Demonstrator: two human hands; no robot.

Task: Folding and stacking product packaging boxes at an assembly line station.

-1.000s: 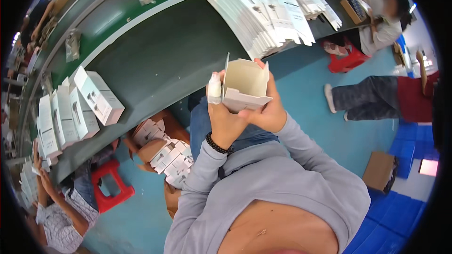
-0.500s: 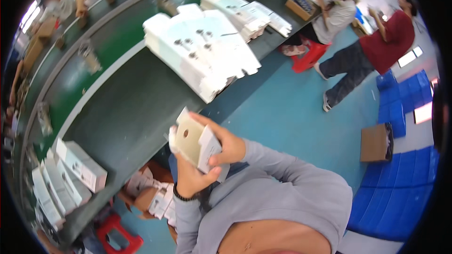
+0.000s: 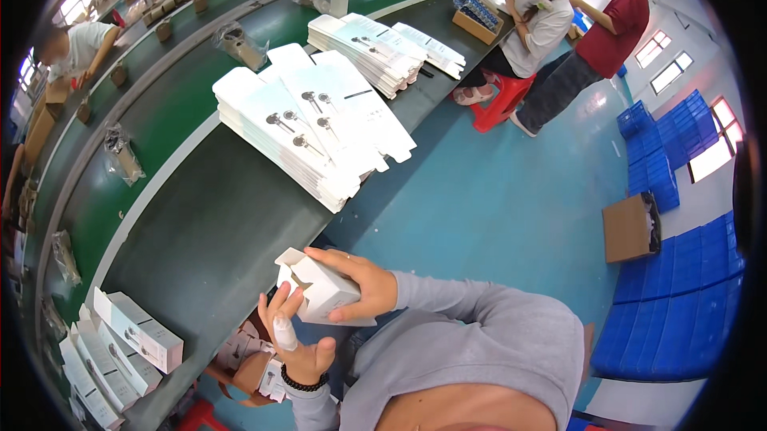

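A white carton box (image 3: 323, 293) is tilted in front of my body, its open end and loose flaps toward the left. My right hand (image 3: 366, 283) is closed round it, fingers along the far side and thumb on the near side. By the flaps, my left hand (image 3: 297, 351) has its fingers apart and stretched up, one wrapped in white tape. Its fingertips are close to the box's edge; whether they touch a flap I cannot tell. A dark beaded bracelet (image 3: 304, 381) circles the left wrist.
Stacks of flat unfolded cartons (image 3: 296, 123) lie on the dark workbench (image 3: 204, 215). Several formed boxes (image 3: 136, 335) stand at its left end. Below is an open brown carton (image 3: 248, 367). A conveyor (image 3: 164, 123) carries bagged parts. Two people are at the far right, near a red stool (image 3: 503, 103).
My left hand has let go of the box and moved down and left, fingers spreading. The flaps now partly cover the box's opening. The view has shifted slightly.
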